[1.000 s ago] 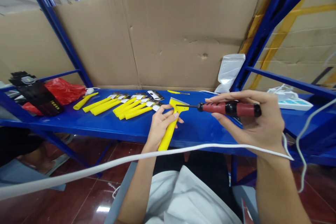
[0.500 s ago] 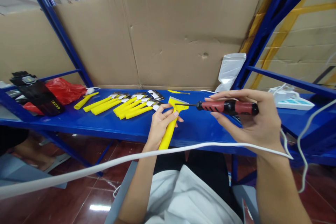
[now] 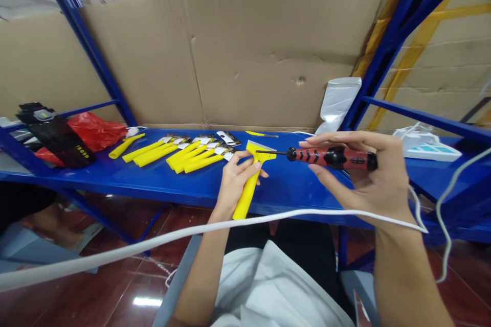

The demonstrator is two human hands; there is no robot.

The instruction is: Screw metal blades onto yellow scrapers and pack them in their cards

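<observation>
My left hand [image 3: 236, 181] is closed around the neck of a yellow scraper [image 3: 247, 197], whose head with its metal edge points up and away from me. My right hand [image 3: 378, 173] grips a red and black screwdriver [image 3: 333, 157] by its handle, between thumb and fingers. The screwdriver lies level, its thin shaft reaching left to the scraper's head; the tip meets the head near its left screw spot. Left of my left hand, several yellow scrapers [image 3: 192, 156] with tagged heads lie side by side on the blue shelf [image 3: 184, 187].
A white cable [image 3: 153, 242] crosses in front of my forearms. At left stand a black bottle [image 3: 57, 135] and a red plastic bag [image 3: 95, 130]. A yellow-handled knife [image 3: 257, 134] lies at the back. A white power strip [image 3: 429, 149] sits right. Cardboard [image 3: 268, 51] walls the back.
The screwdriver handle has turned about its own axis in my right hand, its markings showing differently. My left hand and the scraper stay in nearly the same place.
</observation>
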